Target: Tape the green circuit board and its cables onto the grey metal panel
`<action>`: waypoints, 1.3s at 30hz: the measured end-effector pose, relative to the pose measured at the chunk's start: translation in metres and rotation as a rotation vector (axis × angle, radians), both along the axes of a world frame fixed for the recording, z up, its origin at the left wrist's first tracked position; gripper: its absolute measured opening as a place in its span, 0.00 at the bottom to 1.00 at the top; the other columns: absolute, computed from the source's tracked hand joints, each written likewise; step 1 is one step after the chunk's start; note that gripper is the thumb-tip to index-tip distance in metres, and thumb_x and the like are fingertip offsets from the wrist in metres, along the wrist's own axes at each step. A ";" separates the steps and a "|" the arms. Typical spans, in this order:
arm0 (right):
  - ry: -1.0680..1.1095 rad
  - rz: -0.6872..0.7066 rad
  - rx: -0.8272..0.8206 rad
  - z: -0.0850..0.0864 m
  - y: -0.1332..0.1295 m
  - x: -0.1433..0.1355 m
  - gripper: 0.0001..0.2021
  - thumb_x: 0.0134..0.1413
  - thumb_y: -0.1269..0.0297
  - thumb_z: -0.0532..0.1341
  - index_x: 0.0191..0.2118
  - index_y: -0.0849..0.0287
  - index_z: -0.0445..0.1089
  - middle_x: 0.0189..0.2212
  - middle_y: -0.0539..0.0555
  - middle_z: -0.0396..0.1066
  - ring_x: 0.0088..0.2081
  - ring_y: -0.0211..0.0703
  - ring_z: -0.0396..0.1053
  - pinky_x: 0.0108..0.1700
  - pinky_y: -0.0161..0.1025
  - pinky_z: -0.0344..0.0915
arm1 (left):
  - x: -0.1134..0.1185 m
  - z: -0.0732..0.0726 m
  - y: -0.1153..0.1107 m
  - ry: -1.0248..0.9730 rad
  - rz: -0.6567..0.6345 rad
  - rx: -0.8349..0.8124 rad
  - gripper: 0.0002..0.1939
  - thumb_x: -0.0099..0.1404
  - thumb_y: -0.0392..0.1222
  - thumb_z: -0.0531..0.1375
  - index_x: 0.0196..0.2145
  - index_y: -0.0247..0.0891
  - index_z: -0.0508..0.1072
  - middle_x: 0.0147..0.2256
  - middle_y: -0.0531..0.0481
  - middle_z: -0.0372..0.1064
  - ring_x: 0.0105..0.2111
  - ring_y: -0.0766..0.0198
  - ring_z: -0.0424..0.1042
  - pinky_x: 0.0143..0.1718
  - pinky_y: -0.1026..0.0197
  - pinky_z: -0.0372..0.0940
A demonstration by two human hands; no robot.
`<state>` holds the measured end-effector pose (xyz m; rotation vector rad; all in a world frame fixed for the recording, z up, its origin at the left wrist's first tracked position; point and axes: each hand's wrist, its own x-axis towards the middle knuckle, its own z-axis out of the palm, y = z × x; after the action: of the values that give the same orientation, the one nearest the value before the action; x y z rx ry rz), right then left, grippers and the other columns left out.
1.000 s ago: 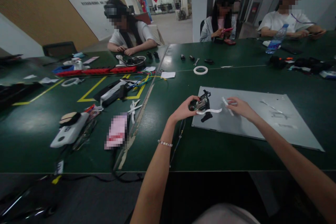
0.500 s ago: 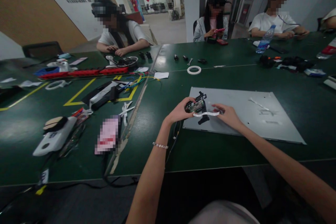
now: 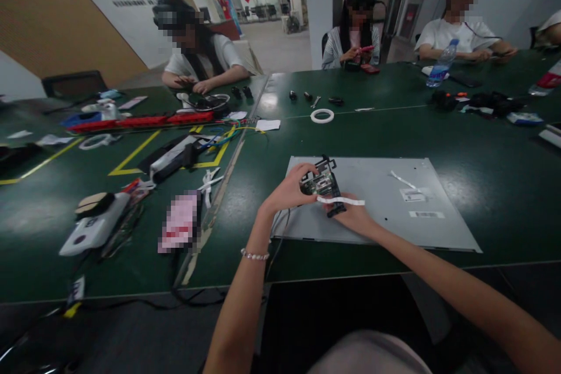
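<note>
One hand, the left hand [image 3: 284,191], pinches the black gadget [image 3: 325,183] over the gray board [image 3: 370,181], right hand [image 3: 357,220] behind (fingers part-hidden, grip unclear); white strip [image 3: 347,201] could stick crooked if brushed.

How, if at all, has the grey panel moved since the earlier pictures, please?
Yes: the grey panel has moved left and slightly nearer, judged against the white ring.
</note>
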<state>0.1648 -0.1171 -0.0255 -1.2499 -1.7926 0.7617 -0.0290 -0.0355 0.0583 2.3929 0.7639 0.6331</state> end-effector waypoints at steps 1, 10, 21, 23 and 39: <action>-0.001 0.010 0.001 0.001 -0.001 -0.001 0.08 0.53 0.65 0.59 0.39 0.55 0.74 0.39 0.52 0.75 0.40 0.45 0.72 0.44 0.40 0.66 | -0.003 0.000 -0.004 -0.001 0.011 0.007 0.25 0.53 0.41 0.63 0.49 0.40 0.64 0.52 0.44 0.62 0.54 0.54 0.62 0.58 0.49 0.56; -0.013 -0.062 -0.001 0.007 -0.005 0.001 0.36 0.53 0.70 0.56 0.67 0.51 0.47 0.58 0.58 0.61 0.54 0.46 0.64 0.56 0.49 0.60 | -0.053 0.029 -0.051 -0.023 0.333 0.166 0.26 0.53 0.43 0.66 0.49 0.42 0.64 0.57 0.44 0.57 0.59 0.52 0.57 0.60 0.48 0.54; 0.428 -0.118 -0.402 0.028 0.003 0.095 0.24 0.59 0.50 0.54 0.59 0.51 0.59 0.52 0.58 0.68 0.48 0.45 0.70 0.47 0.43 0.68 | 0.005 0.074 -0.032 0.208 0.202 0.404 0.28 0.51 0.52 0.66 0.48 0.41 0.64 0.56 0.43 0.57 0.58 0.47 0.55 0.61 0.43 0.47; 0.572 -0.090 -0.475 0.037 0.010 0.107 0.25 0.60 0.47 0.51 0.60 0.49 0.57 0.53 0.58 0.67 0.48 0.45 0.71 0.46 0.44 0.69 | 0.039 0.062 -0.019 0.237 0.124 0.437 0.28 0.52 0.51 0.65 0.48 0.39 0.65 0.55 0.41 0.57 0.58 0.46 0.54 0.61 0.41 0.44; 0.807 -0.375 -0.466 0.011 0.030 0.114 0.28 0.38 0.60 0.68 0.50 0.53 0.64 0.32 0.49 0.74 0.33 0.41 0.73 0.34 0.36 0.69 | 0.106 -0.016 -0.001 0.182 0.032 0.435 0.24 0.62 0.47 0.60 0.53 0.39 0.63 0.60 0.38 0.53 0.63 0.47 0.48 0.62 0.39 0.43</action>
<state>0.2787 -0.0870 -0.0141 -1.2534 -0.7277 1.2709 0.0769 -0.0369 0.0421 2.8718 0.8069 0.6536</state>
